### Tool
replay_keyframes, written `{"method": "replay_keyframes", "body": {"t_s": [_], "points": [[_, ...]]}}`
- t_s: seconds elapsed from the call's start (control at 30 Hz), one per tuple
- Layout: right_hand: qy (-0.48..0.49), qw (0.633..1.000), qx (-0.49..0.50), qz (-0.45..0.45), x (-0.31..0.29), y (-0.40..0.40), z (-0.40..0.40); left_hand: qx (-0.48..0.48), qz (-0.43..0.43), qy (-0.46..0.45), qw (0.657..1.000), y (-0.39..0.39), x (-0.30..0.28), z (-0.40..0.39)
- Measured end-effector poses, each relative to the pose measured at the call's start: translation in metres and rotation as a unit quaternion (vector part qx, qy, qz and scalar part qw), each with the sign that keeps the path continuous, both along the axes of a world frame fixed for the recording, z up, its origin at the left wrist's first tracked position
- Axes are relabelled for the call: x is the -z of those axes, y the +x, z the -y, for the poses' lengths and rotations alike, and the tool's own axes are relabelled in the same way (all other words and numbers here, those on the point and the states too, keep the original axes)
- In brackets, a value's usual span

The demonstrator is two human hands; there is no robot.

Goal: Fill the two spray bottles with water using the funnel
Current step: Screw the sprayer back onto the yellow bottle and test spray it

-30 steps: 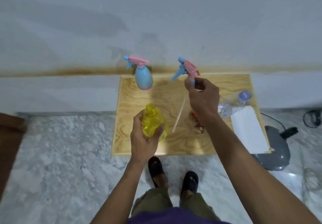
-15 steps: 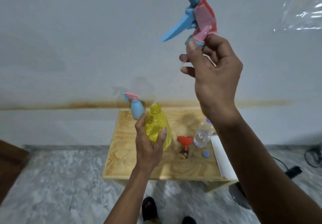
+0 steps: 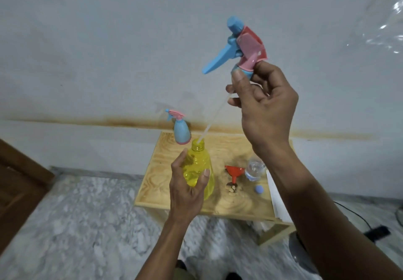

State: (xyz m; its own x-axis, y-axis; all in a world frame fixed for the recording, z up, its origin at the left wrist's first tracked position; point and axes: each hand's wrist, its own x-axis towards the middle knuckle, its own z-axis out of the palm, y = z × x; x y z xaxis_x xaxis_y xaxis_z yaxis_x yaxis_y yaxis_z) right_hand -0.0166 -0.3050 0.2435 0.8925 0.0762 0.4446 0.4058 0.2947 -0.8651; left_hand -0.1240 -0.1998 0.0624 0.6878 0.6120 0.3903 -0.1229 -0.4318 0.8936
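in the head view the left hand (image 3: 187, 189) curls around the body of the yellow spray bottle (image 3: 199, 166), holding it upright above the wooden table (image 3: 237, 203), while the right hand (image 3: 265, 109) pinches the collar of the pink-and-blue sprayer head (image 3: 241, 45) raised high, its thin dip tube (image 3: 214, 116) slanting down with the tip just inside the bottle's open neck. on the table the red funnel (image 3: 234, 171) stands mouth-up just beside a clear water bottle (image 3: 254, 168) and a loose blue cap (image 3: 259, 189), and the blue spray bottle (image 3: 181, 130) sits at the far left corner with its sprayer on.
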Motion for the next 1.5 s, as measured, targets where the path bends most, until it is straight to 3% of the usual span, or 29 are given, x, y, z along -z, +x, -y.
{"method": "replay_keyframes", "body": {"t_s": [0.2, 0.47, 0.87, 1.07, 1.5], "points": [[-0.05, 0.999, 0.013, 0.007, 0.009, -0.007, -0.011, 0.009, 0.007, 0.0, 1.0, -0.005, -0.007, -0.005], [-0.141, 0.985, -0.076, -0.059, 0.054, -0.037, -0.044, 0.044, 0.019, -0.01, 0.999, -0.002, -0.034, -0.033], [-0.12, 0.983, -0.071, -0.122, 0.08, -0.073, -0.072, 0.111, -0.001, -0.018, 0.994, -0.021, -0.029, -0.07], [-0.06, 0.981, -0.046, -0.18, 0.093, -0.087, -0.082, 0.139, -0.001, -0.034, 0.99, -0.032, -0.024, -0.079], [-0.025, 0.979, -0.049, -0.196, 0.101, -0.108, -0.115, 0.143, 0.035, -0.046, 0.988, -0.043, -0.03, -0.1]]}}
